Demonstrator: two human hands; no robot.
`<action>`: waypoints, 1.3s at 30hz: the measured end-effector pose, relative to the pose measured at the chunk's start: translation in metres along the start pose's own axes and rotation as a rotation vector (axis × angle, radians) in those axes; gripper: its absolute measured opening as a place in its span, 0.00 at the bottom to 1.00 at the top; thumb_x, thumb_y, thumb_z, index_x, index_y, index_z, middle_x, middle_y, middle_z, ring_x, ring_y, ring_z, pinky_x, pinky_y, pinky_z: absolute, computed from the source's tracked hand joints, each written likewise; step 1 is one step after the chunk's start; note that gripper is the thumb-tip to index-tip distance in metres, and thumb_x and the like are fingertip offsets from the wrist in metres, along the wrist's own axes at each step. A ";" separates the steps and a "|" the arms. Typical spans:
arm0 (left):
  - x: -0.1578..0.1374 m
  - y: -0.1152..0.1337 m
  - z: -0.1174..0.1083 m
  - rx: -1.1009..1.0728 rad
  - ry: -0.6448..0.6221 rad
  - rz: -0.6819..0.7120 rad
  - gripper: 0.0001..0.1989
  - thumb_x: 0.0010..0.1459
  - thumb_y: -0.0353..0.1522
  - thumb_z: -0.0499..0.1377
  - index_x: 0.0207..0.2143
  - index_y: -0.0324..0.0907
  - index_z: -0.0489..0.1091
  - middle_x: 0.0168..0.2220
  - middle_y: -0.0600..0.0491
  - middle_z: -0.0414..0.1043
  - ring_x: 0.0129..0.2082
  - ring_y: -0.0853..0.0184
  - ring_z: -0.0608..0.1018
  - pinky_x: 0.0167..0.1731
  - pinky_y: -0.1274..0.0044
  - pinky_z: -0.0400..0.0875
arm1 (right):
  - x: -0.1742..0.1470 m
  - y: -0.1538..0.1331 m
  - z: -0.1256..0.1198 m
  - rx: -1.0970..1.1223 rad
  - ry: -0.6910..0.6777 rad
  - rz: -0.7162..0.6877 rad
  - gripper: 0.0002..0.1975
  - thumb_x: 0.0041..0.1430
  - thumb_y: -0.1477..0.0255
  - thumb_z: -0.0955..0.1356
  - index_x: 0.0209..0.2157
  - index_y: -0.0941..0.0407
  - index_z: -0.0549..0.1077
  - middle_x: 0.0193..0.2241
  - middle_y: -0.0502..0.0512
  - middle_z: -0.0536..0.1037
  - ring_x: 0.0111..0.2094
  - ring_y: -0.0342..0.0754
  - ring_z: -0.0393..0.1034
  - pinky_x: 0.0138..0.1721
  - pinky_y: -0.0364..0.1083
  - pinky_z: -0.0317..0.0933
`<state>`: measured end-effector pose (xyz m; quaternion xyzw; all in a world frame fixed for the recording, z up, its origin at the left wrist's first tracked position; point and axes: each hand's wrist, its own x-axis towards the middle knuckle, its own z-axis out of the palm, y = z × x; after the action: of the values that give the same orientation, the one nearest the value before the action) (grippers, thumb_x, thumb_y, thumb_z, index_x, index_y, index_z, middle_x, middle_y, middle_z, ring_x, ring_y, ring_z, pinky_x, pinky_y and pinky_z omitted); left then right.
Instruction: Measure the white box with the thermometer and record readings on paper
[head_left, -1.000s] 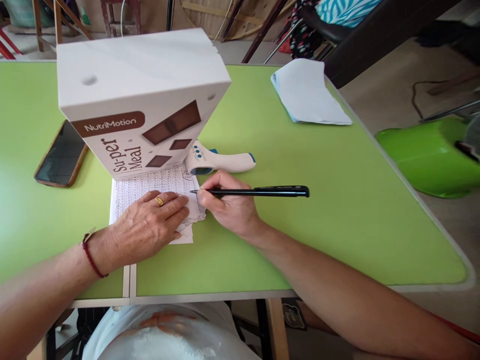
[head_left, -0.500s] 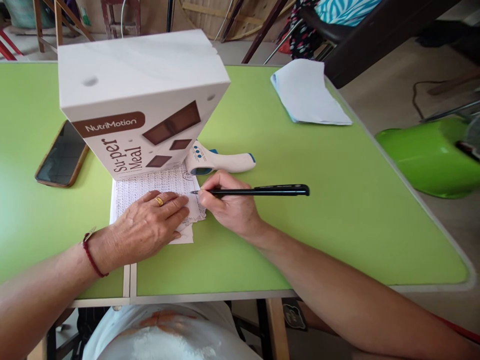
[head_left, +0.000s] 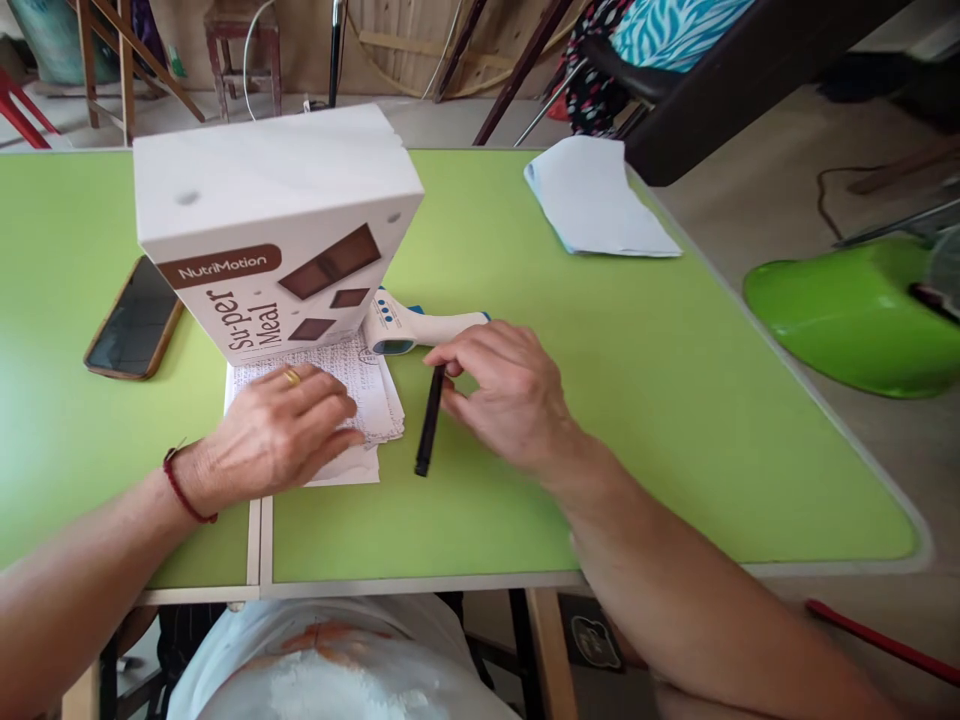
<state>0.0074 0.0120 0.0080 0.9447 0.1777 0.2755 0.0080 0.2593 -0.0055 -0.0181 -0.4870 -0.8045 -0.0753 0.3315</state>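
Observation:
My left hand (head_left: 289, 432), a gold ring on one finger, lies over the handwritten papers (head_left: 379, 395) with its fingers loosely bent and nothing in its grip. Just right of the papers, my right hand (head_left: 517, 395) pinches a black pen (head_left: 430, 425) between thumb and fingers. The pen slants down toward the table's front edge, apart from the paper; its upper end is hidden in the fingers. A white box (head_left: 247, 270) printed with brown bars stands at the papers' far edge. Beside it, a white handheld thermometer (head_left: 427, 327) reaches toward my right fingertips.
A smartphone (head_left: 135, 320) in a brown case lies left of the box. Folded white sheets (head_left: 600, 195) rest at the far right of the green table (head_left: 675, 430). Off the right edge stands a bright green plastic item (head_left: 847, 315). Stools and chairs are behind the table.
My right hand has lifted the pen off the paper and moved right, swinging the pen from lying rightward to pointing down toward me. My left fingers have bent a little and drawn back.

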 end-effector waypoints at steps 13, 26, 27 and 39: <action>-0.011 -0.058 -0.014 -0.423 0.828 -0.544 0.31 0.51 0.53 0.65 0.50 0.49 0.60 0.48 0.51 0.64 0.51 0.57 0.70 0.49 0.63 0.67 | -0.003 0.013 -0.017 -0.354 -0.496 0.069 0.09 0.52 0.82 0.64 0.27 0.60 0.75 0.27 0.60 0.78 0.33 0.54 0.69 0.36 0.50 0.52; -0.027 -0.079 0.009 -0.888 0.613 -0.736 0.46 0.34 0.32 0.77 0.55 0.45 0.60 0.51 0.46 0.69 0.54 0.51 0.73 0.48 0.61 0.75 | 0.007 0.019 0.030 -0.253 -0.283 0.180 0.24 0.59 0.74 0.62 0.57 0.62 0.64 0.52 0.70 0.73 0.51 0.63 0.65 0.56 0.67 0.51; -0.028 -0.080 0.009 -0.899 0.599 -0.738 0.45 0.34 0.32 0.77 0.55 0.45 0.60 0.50 0.46 0.69 0.54 0.50 0.73 0.47 0.61 0.76 | 0.007 0.019 0.032 -0.250 -0.292 0.180 0.23 0.60 0.74 0.61 0.57 0.62 0.65 0.49 0.69 0.74 0.49 0.63 0.66 0.55 0.67 0.51; -0.023 -0.075 0.004 -0.801 0.598 -0.833 0.39 0.33 0.34 0.78 0.48 0.41 0.65 0.46 0.46 0.73 0.46 0.53 0.77 0.41 0.63 0.76 | 0.006 0.020 0.020 -0.131 0.033 0.269 0.27 0.57 0.72 0.66 0.58 0.61 0.62 0.42 0.67 0.74 0.44 0.61 0.68 0.44 0.61 0.66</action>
<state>-0.0338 0.0744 -0.0160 0.6031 0.4071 0.5455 0.4158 0.2646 0.0184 -0.0337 -0.6097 -0.7198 -0.0905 0.3192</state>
